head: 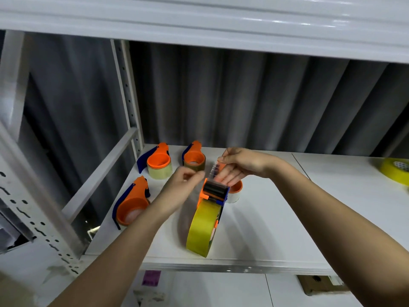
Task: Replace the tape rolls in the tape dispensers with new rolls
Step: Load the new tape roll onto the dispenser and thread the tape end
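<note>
Much of the front of the dispenser [213, 196] in use is covered by the two hands, so its cutting edge cannot be made out, and the clear tape end [215, 169] above its black roller is thin and hard to follow. This dispenser stands on edge near the front of the white shelf [276, 218], loaded with a full yellowish roll [202, 229]. The left hand [183, 185] is blurred; its thumb and fingertips meet in a pinch beside the tape end, though whether they actually grip the tape I cannot tell. The right hand [239, 165] pinches the top of the tape end between thumb and forefinger, its other fingers lying straight down toward the roller. Behind the right hand another dispenser [234, 192] is mostly hidden, only an orange ring and a pale roll showing. Three more orange and blue dispensers lie flat on the left of the shelf: the back-left one [158, 161] holds a pale yellow roll, the back-middle one [193, 156] a thin brownish roll, and the front-left one [132, 203] shows almost no tape round its hub. At the right edge a yellow roll [396, 170] is cut off by the frame.
</note>
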A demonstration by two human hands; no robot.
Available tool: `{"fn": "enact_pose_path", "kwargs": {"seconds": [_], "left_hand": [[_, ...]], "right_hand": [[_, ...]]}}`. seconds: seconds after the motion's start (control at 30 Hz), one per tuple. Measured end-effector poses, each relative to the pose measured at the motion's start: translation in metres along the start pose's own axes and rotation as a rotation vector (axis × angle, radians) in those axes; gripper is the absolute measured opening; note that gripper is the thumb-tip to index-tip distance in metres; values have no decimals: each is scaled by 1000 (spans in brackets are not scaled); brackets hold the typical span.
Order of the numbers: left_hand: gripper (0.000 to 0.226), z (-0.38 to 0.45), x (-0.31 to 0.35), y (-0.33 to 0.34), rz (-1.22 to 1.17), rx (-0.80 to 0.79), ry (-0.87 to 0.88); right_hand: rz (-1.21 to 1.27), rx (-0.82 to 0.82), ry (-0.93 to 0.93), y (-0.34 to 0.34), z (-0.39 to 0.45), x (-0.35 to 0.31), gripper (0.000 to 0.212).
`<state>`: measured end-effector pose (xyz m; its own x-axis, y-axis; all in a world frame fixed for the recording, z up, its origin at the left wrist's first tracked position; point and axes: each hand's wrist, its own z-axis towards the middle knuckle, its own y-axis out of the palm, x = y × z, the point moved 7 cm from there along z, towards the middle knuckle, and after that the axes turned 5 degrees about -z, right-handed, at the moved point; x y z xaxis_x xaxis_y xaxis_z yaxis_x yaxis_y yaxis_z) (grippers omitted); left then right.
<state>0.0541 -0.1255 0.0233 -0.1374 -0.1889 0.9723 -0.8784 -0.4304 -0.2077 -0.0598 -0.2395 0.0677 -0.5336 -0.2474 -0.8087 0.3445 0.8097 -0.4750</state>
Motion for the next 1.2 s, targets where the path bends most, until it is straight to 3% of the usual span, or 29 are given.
{"fn": "enact_pose_path", "kwargs": {"seconds": [0.1, 0.17, 0.47, 0.73, 0.83, 0.93, 1.03, 1.2], "left_hand": [[18, 10, 24, 19, -193, -66, -93], [10, 16, 31, 30, -182, -104, -137], [11, 29, 34, 40, -64, -146, -183], [10, 30, 29, 41, -223, -141, -320], [11, 28, 32, 40, -238, -133, -351], [13, 26, 33, 40, -233, -131, -367], [16, 28, 33, 40, -221, -119, -364], [17, 27, 33, 40, -216, -108, -363]], "right_hand": [[10, -2, 1, -1, 0, 1, 12], [11, -13, -9, -2, -1, 0, 16], [39, -34, -26, -2, -2, 2, 26], [97, -44, -5, -6, -3, 10, 38], [80, 253, -57, -25, -8, 11, 35], [-235, 671, -275, -41, -22, 1, 20], [-477, 759, -353, -34, -26, -7, 19], [-601, 763, -294, -32, -23, -9, 23]]}}
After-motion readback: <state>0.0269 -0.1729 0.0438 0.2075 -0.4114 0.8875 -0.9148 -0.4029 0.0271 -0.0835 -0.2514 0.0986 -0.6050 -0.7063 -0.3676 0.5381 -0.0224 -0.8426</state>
